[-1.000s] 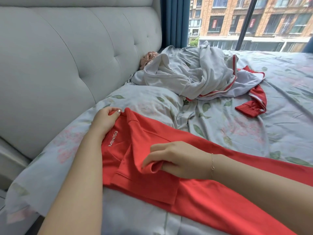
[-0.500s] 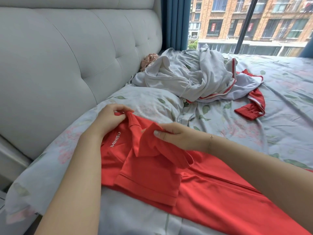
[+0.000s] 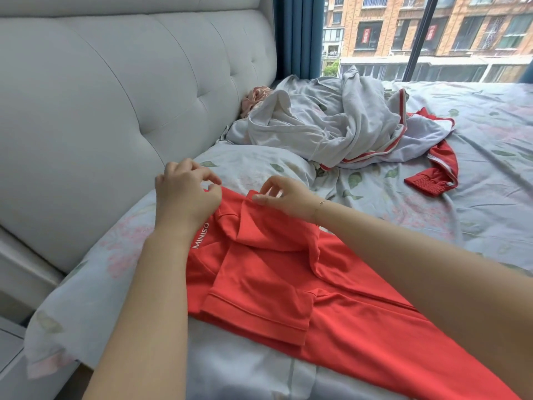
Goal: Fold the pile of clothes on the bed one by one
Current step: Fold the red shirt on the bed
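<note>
Red shirt: it lay spread along the near edge of the bed, its collar end up on the pillow toward the headboard, and its body ran off toward the near right corner of the view.
Handling: it looked like a light, soft knit, limp, likely to crease or slide on the sheet; hems, collar and sleeve edges seemed the best places to take hold.
Folded sleeve: it lay flat across the chest, its hemmed cuff toward the near edge.
Left hand: it sat at the collar end, just above the white MINISO lettering; its fingers were curled, with thumb and forefinger close together at the fabric edge. Whether they actually pinched cloth could not be told.
Right hand: it was just beside the left; thumb and forefinger nipped a raised fold of the red cloth near the collar, and the other fingers were lifted and loosely bent.
Shirt against fingers: the cloth was under both hands, touching the right fingertips.
Pile: grey garments with red trim were heaped, not yet folded, farther up the bed by the headboard, well apart from both hands.
Red cuff: it trailed from the pile's right side onto the sheet.
</note>
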